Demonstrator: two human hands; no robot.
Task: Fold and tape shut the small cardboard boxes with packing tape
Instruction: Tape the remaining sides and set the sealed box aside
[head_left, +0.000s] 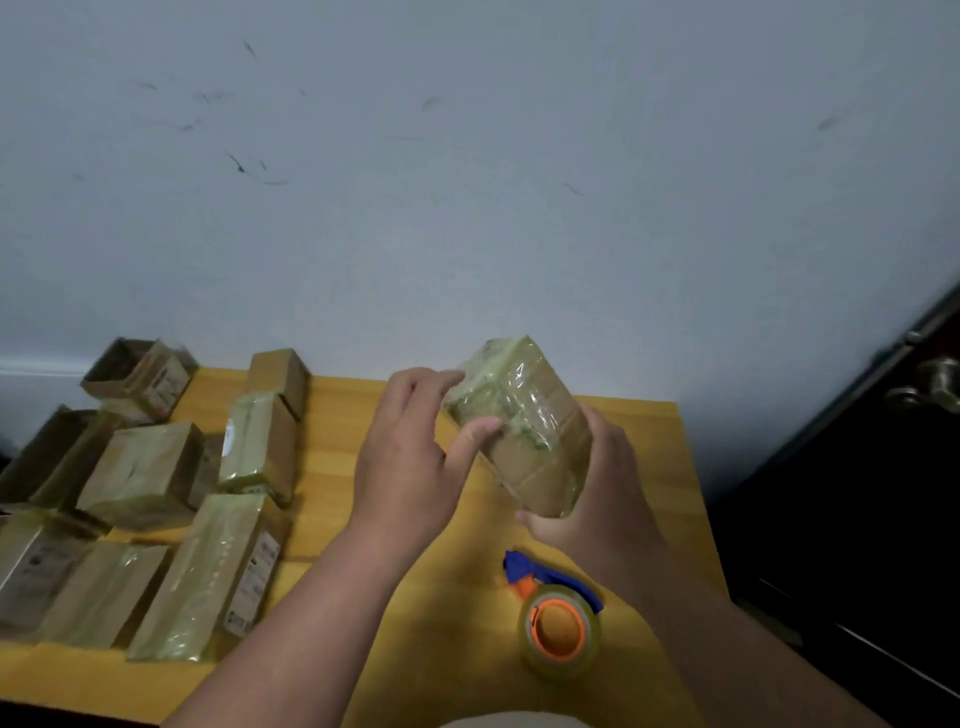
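While both hands hold it above the yellow table (644, 431), the taped cardboard box (524, 431) sits tilted, clear of the surface. Left hand (410, 457): thumb pressed on the box's near face, fingers reaching over its upper left edge. Right hand (597, 499): cupped round the box's lower right end, gripping it. Tape dispenser (558, 618), orange core and blue handle, lies on the table just below the right wrist. Cluster of taped boxes (171, 499) at table left, some open-topped.

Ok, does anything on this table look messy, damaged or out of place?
Mostly tidy. The boxes at the left lie jumbled at odd angles, and one at the back is open. The held box carries wrinkled tape.
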